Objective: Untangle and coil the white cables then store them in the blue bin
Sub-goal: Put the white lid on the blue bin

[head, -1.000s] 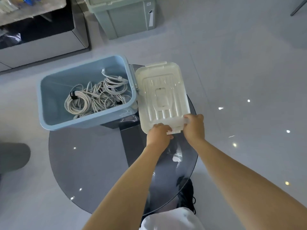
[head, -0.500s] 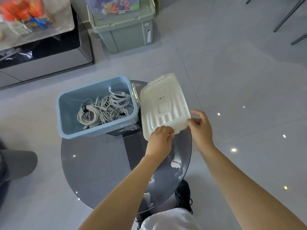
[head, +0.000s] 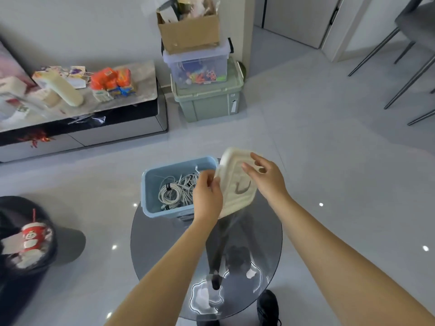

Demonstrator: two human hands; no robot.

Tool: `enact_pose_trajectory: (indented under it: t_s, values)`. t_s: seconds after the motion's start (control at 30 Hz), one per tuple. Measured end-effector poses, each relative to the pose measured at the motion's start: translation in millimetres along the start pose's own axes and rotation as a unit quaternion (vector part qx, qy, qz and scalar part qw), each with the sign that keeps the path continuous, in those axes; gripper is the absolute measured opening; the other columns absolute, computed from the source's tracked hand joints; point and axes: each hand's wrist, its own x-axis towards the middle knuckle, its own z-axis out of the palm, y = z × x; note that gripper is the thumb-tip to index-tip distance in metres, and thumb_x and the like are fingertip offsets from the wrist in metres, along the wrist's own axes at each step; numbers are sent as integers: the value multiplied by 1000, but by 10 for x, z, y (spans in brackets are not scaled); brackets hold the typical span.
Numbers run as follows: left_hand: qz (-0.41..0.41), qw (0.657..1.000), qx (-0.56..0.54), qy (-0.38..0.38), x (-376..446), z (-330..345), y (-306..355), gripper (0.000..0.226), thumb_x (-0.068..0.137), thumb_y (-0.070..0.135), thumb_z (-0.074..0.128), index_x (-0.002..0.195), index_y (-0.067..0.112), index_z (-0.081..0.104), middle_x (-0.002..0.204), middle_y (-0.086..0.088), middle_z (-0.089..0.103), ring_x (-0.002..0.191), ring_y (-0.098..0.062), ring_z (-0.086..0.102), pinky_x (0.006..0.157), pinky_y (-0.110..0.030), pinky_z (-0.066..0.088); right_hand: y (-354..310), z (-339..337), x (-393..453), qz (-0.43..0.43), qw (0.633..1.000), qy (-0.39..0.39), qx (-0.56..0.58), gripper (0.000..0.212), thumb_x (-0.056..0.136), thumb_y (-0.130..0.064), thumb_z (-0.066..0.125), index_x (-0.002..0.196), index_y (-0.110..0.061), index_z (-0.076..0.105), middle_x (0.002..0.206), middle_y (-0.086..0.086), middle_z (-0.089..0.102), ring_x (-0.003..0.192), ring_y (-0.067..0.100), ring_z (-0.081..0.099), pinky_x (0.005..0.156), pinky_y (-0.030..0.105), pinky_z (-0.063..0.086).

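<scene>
On a round glass table [head: 164, 250] over pale floor tiles, the white cables [head: 175, 192] lie coiled inside the blue bin [head: 150, 196], so storing looks done. Beside it the left hand [head: 207, 196] pinches the tilted white lid [head: 237, 184] at its edge, while the right hand [head: 266, 177] rests open-fingered on it, probably to turn it over for closing.

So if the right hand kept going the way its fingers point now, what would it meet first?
Probably the white lid: the right hand has its open fingers aimed left over the lid's top face, already at or near it. Beyond lies the blue bin. Depth is unclear.
</scene>
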Motion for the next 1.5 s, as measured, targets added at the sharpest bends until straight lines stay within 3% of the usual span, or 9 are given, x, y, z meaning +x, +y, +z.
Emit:
enact_pose_trajectory:
  t_s: [0.3, 0.53, 0.67, 0.77, 0.87, 0.97, 1.23, 1.37, 1.5]
  values:
    - [-210, 959, -166, 91, 544, -1153, -515, 20, 94, 13, 41, 89, 18, 60, 70, 1, 47, 61, -15, 41, 55, -26, 38, -4, 676, 23, 7, 953, -95, -289, 68, 87, -57, 52, 146, -35, 26, 156, 3, 20, 142, 27, 17, 114, 43, 22]
    - [-279, 929, -232, 69, 768, -1836, -1275, 32, 97, 5, 38, 69, 11, 53, 54, 3, 40, 44, -10, 37, 42, -14, 33, 138, 1296, 227, 33, 936, -111, -333, 85, 80, -60, 60, 148, -35, 17, 157, 12, 11, 145, 28, 6, 114, 43, 13]
    - [-305, 926, -205, 82, 936, -1975, -1685, 25, 95, 10, 39, 75, 16, 54, 69, -1, 41, 64, -19, 38, 55, -24, 34, 240, 1525, 384, 75, 973, -127, -179, 106, 71, -49, 76, 151, -28, 9, 155, 2, 22, 142, 23, 24, 113, 44, 26]
    - [-313, 934, -147, 95, 1034, -1888, -1794, 26, 95, 27, 39, 71, 22, 48, 70, 4, 41, 65, -20, 38, 60, -28, 35, 294, 1663, 435, 79, 979, -70, -175, 108, 69, -44, 79, 151, -21, 12, 153, 3, 26, 140, 23, 28, 112, 44, 28]
    - [-288, 952, -85, 58, 1104, -1734, -1873, 20, 95, 33, 47, 101, 20, 61, 93, -2, 57, 84, -22, 54, 79, -33, 45, 392, 1786, 478, 75, 977, -29, -195, 107, 68, -43, 80, 150, -14, 17, 150, 8, 34, 139, 26, 30, 111, 42, 29]
    - [-279, 959, 7, 48, 1192, -1624, -2064, 37, 91, 25, 51, 127, 17, 54, 123, -18, 51, 111, -35, 54, 98, -45, 45, 495, 1859, 516, 82, 970, -13, -228, 107, 67, -50, 78, 150, -19, 19, 147, 9, 37, 137, 29, 32, 110, 43, 30]
    - [-284, 957, -5, 58, 1330, -1299, -2092, 37, 94, 25, 51, 130, 19, 54, 124, -7, 44, 113, -28, 51, 101, -37, 39, 631, 1723, 613, 89, 957, 35, -274, 99, 71, -48, 75, 149, -23, 18, 148, 10, 33, 139, 28, 22, 111, 43, 19]
    - [-309, 948, -4, 70, 1354, -1248, -2103, 43, 95, 30, 50, 138, 27, 48, 131, -4, 43, 119, -27, 48, 104, -41, 38, 704, 1710, 654, 104, 969, 20, -223, 65, 94, -34, 50, 150, -22, 19, 150, 10, 26, 140, 28, 17, 114, 42, 18]
    - [-300, 953, 5, 35, 1421, -1301, -2189, 41, 93, 34, 52, 132, 23, 53, 126, -12, 57, 113, -32, 57, 95, -40, 45, 754, 1682, 721, 89, 980, 53, -168, 45, 100, -15, 36, 144, -20, 37, 133, 10, 47, 131, 31, 34, 111, 38, 27]
